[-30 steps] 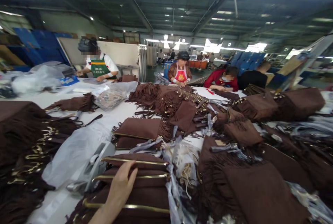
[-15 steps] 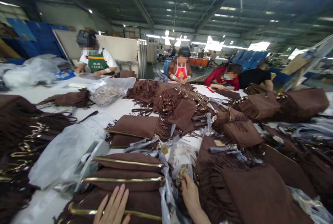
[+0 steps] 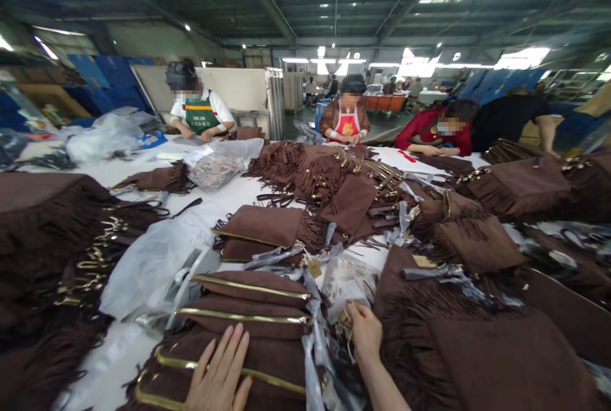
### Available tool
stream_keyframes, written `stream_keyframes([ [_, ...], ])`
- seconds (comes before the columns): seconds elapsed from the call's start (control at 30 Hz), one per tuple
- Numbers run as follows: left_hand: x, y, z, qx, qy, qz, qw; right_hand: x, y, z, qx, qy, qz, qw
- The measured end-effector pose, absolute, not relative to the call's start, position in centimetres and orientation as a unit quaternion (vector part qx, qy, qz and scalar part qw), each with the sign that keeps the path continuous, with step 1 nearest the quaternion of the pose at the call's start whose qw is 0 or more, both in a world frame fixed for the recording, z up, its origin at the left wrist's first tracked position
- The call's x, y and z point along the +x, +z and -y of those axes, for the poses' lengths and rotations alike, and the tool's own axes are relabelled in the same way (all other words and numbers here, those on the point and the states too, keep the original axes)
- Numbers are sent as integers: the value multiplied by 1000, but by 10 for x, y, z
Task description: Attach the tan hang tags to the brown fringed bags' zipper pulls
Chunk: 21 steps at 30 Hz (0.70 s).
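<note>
My left hand (image 3: 222, 369) lies flat, fingers stretched out, on a stack of brown suede-like bags (image 3: 258, 338) with gold zippers. To its right, my right hand (image 3: 366, 334) is closed in a pinch at the near side of a clear plastic bag (image 3: 351, 277) of pale pieces. A small tan piece with a light string, which looks like a hang tag (image 3: 344, 319), shows at its fingertips, partly hidden. Plastic-wrapped straps (image 3: 312, 350) run along the right end of the stack. Another tan hang tag (image 3: 314, 268) sits just beyond it.
Fringed brown bags (image 3: 506, 354) pile up at the right, and more (image 3: 324, 172) lie mid-table. At the left are a fringed heap with gold clasps (image 3: 95, 258) and a sheet of clear plastic (image 3: 143, 264). Several co-workers sit or stand across the white table (image 3: 229, 191).
The view has turned a little left. My right hand has shifted slightly away from me, and a string now hangs by its fingers. My left hand stays flat on the stack.
</note>
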<state>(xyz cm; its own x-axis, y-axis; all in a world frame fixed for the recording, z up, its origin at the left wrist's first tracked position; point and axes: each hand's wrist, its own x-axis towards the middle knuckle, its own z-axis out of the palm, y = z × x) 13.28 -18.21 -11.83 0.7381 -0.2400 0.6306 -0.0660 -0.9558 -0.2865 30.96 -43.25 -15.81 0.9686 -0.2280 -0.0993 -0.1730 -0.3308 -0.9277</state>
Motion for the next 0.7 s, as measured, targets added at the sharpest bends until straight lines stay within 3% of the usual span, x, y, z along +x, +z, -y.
stream_keyframes([
  [0.33, 134, -123, 181, -927, -354, -71, 105, 254, -143, 460, -641, 105, -165, 742],
  [0.47, 127, -112, 188, -920, -382, -70, 51, 245, -133, 470, -574, 162, -146, 789],
  [0.53, 119, -104, 201, -917, -392, -73, -23, 237, -126, 475, -547, 196, -129, 803],
  [0.6, 113, -97, 222, -914, -362, -87, -162, 225, -119, 479, -527, 230, -118, 810],
  [0.7, 112, -90, 263, -872, -166, -35, -458, 206, -111, 483, -501, 279, -88, 815],
])
